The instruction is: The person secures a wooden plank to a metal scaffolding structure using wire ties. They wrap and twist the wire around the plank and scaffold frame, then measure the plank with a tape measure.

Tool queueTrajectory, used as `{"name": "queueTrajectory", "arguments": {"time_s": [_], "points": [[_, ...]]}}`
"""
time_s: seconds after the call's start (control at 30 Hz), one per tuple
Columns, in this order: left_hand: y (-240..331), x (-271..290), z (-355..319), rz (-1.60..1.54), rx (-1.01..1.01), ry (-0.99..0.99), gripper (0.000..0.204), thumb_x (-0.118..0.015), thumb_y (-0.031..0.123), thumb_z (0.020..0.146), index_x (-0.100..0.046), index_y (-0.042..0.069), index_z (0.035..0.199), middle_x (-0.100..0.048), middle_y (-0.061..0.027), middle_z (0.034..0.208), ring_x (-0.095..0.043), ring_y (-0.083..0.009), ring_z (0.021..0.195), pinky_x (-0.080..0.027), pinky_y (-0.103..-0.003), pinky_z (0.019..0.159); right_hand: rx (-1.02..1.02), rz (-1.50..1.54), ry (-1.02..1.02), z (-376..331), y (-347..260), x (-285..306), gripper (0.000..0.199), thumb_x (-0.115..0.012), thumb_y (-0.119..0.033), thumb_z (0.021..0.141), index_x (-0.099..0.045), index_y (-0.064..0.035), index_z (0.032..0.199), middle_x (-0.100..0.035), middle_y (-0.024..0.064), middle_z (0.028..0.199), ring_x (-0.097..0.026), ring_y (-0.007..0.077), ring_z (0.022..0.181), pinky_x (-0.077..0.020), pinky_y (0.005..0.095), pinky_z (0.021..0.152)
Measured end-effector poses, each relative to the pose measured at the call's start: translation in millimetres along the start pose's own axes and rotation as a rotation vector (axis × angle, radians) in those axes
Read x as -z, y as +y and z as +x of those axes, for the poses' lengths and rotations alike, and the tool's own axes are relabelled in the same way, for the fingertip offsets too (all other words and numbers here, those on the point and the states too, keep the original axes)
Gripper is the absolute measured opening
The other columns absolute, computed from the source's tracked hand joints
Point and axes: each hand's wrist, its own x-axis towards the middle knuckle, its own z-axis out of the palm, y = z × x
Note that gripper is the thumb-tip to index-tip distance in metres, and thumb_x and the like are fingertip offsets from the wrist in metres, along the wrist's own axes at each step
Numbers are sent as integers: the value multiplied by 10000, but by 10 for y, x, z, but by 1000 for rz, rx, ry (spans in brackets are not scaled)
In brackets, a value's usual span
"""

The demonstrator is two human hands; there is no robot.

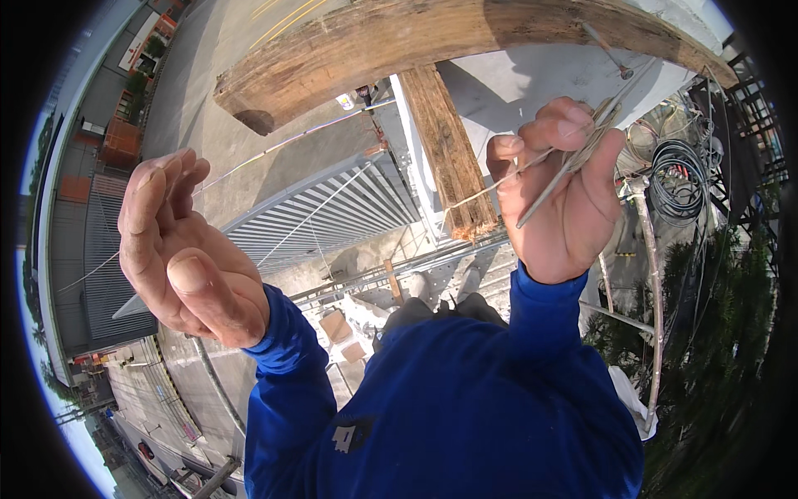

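Observation:
My right hand [559, 195] is raised at the right, its fingers closed on a hank of pale string [592, 143] and a thin grey rod [549, 196]. A strand runs from that hand down and left, past the lower end of the short timber post [445, 145]. My left hand [193, 258] is up at the left, palm showing, with fingers loosely bent and the thumb apart. I see nothing between its fingers. A grey pointed piece [129, 308] shows beside its heel; whether they touch cannot be told.
A thick weathered beam [357, 51] crosses above the post, with a long bolt [611, 55] sticking out of it. Coiled black cable [677, 181] hangs at right near an upright pole [650, 274]. Below lie a ribbed metal roof [324, 212] and a paved yard [195, 100].

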Motion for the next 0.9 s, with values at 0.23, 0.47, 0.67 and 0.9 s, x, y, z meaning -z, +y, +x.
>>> {"name": "queueTrajectory", "arguments": {"time_s": [0.23,0.47,0.67,0.9], "points": [[-17,-333,402,313,-123,-35,438,-466,335,987,-578,-21,1217,-601,-226,1216,-595,-323,1146,-481,-436,974,-133,-20,-94,6,-99,67,311,-599,-273,938,-507,-100,1179,-526,-28,1096,-522,129,1026,-385,405,938],[38,-585,261,419,-72,-22,491,-571,394,939,-610,-17,1206,-602,-186,1218,-588,-271,1141,-446,-399,1012,-221,87,-49,52,-85,72,364,-595,-208,948,-470,-49,1251,-510,22,1028,-518,157,928,-454,332,765],[-103,-623,170,257,-115,-34,546,-606,307,926,-483,-68,1304,-486,-231,1324,-543,-287,1183,-450,-428,994,-205,-31,-161,113,-197,219,427,-571,-231,958,-436,-85,1336,-516,17,1081,-533,159,957,-470,345,778],[-235,-583,-425,64,209,239,653,-642,317,888,-397,-47,1371,-431,-244,1348,-571,-285,1101,-489,-394,907,-108,-6,-98,122,-146,132,317,-537,-178,975,-437,-103,1266,-471,19,1049,-536,165,1007,-454,414,812]]}}
